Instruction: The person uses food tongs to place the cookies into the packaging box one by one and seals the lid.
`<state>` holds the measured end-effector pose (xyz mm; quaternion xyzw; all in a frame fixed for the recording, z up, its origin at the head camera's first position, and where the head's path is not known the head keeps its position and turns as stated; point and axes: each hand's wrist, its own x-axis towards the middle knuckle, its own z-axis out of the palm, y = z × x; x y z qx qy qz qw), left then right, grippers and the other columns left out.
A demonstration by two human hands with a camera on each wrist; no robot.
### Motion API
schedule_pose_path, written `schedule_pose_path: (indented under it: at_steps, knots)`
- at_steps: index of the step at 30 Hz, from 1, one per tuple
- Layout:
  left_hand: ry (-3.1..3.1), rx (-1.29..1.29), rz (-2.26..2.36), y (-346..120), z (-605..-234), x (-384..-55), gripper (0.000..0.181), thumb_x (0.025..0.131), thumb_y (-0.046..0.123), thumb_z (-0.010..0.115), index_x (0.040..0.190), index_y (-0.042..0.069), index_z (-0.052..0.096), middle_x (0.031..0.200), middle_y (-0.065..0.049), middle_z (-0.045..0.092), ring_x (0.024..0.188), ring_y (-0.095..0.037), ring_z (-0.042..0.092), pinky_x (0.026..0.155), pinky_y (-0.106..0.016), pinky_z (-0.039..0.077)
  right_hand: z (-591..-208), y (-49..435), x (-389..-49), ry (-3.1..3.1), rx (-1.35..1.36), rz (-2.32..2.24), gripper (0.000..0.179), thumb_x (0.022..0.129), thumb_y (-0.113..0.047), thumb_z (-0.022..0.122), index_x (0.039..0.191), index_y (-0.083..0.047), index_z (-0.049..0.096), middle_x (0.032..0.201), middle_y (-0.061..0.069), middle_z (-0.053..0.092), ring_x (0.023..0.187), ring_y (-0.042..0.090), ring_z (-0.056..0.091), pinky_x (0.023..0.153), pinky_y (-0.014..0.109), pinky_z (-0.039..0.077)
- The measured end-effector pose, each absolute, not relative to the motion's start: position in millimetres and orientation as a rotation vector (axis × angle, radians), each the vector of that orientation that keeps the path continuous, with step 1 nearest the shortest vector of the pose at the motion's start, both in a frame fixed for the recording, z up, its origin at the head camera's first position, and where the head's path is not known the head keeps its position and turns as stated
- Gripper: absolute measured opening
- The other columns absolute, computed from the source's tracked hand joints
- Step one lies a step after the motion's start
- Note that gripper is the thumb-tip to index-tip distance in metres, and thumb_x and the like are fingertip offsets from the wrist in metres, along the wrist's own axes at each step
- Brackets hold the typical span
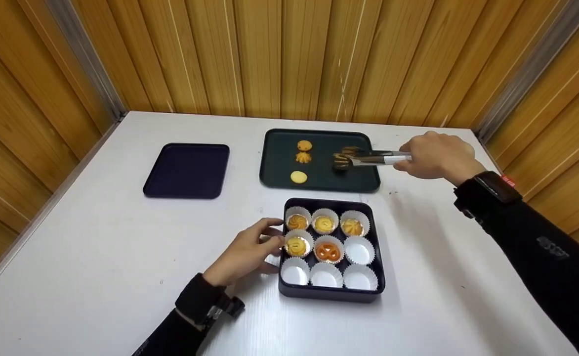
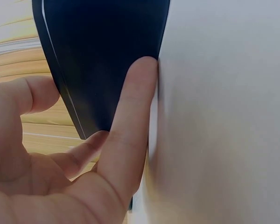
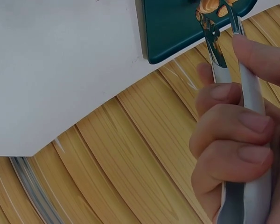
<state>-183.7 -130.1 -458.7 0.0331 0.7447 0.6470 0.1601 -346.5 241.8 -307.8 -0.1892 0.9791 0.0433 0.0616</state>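
Observation:
My right hand (image 1: 437, 154) grips a pair of metal tongs (image 1: 395, 158) over the right part of a dark green tray (image 1: 319, 183). Their tips are at a dark brown cookie (image 1: 340, 162) on that side; in the right wrist view the tong arms (image 3: 218, 56) stand slightly apart, fingers wrapped around the handles. My left hand (image 1: 247, 251) rests its fingertips against the left side of a dark square box (image 1: 331, 294). Paper cups fill the box: several hold cookies, such as a pretzel-shaped one (image 1: 329, 252), and several cups in the front and right are bare.
Left on the green tray lie a round dotted cookie (image 1: 304, 145), a star-shaped cookie (image 1: 303, 157) and a pale round cookie (image 1: 299, 177). A dark purple tray (image 1: 188, 170) lies at the left of the white table (image 1: 97, 247). Wood-patterned panels (image 1: 299, 59) stand behind.

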Motion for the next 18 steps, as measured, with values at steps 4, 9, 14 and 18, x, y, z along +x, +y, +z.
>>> schedule_pose_path:
  at_steps: [4, 9, 14, 18]
  knots:
    - [2.122, 0.093, 1.850, -128.8, -459.1, -184.0, 0.057, 0.105, 0.025, 0.063, 0.157, 0.009, 0.047, 0.138, -0.019, 0.061, 0.107, -0.027, 0.068, 0.078, -0.042, 0.070, -299.7, 255.3, -332.1, 2.978, -0.637, 0.135, 0.041, 0.101, -0.043, 0.065, 0.128, -0.013, 0.076, 0.085, 0.004, 0.066, 0.077, 0.024, 0.057, 0.054, 0.035, 0.045]
    - [2.122, 0.092, 1.850, -128.3, -458.8, -183.9, 0.057, 0.104, 0.025, 0.064, 0.156, 0.008, 0.047, 0.138, -0.019, 0.061, 0.107, -0.027, 0.068, 0.077, -0.043, 0.070, -288.3, 276.0, -306.9, 2.989, -0.689, 0.125, 0.044, 0.103, -0.047, 0.065, 0.134, -0.017, 0.074, 0.078, -0.001, 0.062, 0.070, 0.019, 0.054, 0.050, 0.033, 0.042]
    - [2.120, 0.095, 1.854, -128.9, -458.0, -183.0, 0.058, 0.104, 0.025, 0.064, 0.156, 0.008, 0.047, 0.139, -0.019, 0.060, 0.107, -0.028, 0.068, 0.078, -0.043, 0.069, -273.8, 290.0, -274.7, 3.008, -0.751, 0.150, 0.044, 0.104, -0.046, 0.066, 0.137, -0.019, 0.073, 0.075, -0.003, 0.057, 0.065, 0.016, 0.049, 0.048, 0.030, 0.037]
    - [2.130, 0.097, 1.850, -129.2, -457.7, -182.9, 0.057, 0.104, 0.025, 0.064, 0.156, 0.008, 0.047, 0.138, -0.018, 0.061, 0.107, -0.028, 0.068, 0.079, -0.043, 0.069, -266.3, 294.5, -249.2, 3.018, -0.827, 0.197, 0.041, 0.102, -0.043, 0.070, 0.135, -0.019, 0.074, 0.072, -0.004, 0.054, 0.061, 0.013, 0.046, 0.047, 0.027, 0.036]
